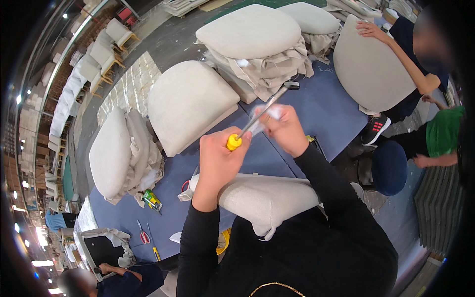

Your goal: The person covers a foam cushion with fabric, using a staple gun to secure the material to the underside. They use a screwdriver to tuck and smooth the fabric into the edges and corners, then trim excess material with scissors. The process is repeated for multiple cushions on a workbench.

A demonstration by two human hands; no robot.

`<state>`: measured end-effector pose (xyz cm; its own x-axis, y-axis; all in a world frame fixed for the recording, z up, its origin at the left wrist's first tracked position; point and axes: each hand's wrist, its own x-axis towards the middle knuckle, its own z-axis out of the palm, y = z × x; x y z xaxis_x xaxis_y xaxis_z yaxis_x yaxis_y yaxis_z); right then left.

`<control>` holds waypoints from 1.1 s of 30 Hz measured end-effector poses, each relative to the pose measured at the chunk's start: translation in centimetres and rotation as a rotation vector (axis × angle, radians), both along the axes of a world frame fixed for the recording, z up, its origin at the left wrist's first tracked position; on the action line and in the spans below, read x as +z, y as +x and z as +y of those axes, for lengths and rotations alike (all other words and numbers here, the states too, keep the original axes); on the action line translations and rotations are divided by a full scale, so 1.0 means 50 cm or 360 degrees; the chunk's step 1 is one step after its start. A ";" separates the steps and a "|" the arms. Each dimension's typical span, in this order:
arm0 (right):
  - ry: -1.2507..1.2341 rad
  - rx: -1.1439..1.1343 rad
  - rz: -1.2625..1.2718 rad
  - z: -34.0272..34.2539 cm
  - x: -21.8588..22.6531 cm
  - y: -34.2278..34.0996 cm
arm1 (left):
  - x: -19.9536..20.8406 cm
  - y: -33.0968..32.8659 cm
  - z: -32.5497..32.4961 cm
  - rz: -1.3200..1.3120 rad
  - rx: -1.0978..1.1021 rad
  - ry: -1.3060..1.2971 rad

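Note:
My left hand (pixel 220 157) is closed around the yellow handle of a long metal-shafted tool (pixel 258 115), which slants up and away to the right. Partway along that shaft, my right hand (pixel 285 129) pinches a white wad of fibre stuffing (pixel 267 113), slightly blurred. Below both hands, a pale fabric-covered seat cushion (pixel 269 197) lies against my body at the table's near edge. Its cover is gathered at one corner, with a loose bit hanging down. The exact shape of the tool's tip is hard to make out against a dark object behind it.
On the blue table (pixel 178 198) are an upholstered cushion (pixel 188 104), stacked covers (pixel 262 69), red-handled scissors (pixel 144 236), a green-and-yellow packet (pixel 152 200) and a yellow-handled tool (pixel 155 250). A co-worker (pixel 403 54) holds a cushion (pixel 368 69) at right; another works lower left.

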<state>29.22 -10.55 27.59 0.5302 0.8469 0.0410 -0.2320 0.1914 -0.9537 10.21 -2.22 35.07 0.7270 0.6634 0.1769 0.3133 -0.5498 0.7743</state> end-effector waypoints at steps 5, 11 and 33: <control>0.0211 -0.0429 0.0516 -0.020 -0.032 0.097 | 0.003 -0.023 0.021 -0.0326 0.0141 -0.0605; 0.0459 0.0197 -0.0163 -0.074 0.042 0.009 | -0.060 0.011 0.082 -0.0278 0.0012 -0.0303; 0.0290 0.0064 -0.2044 -0.094 0.197 -0.046 | -0.074 -0.158 -0.056 -0.1030 0.0317 -0.1071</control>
<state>26.89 -15.25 37.46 0.0006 0.7895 0.6137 0.8147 0.3556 -0.4581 2.31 -5.02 31.38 0.4848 0.8737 0.0412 -0.2470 0.0916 0.9647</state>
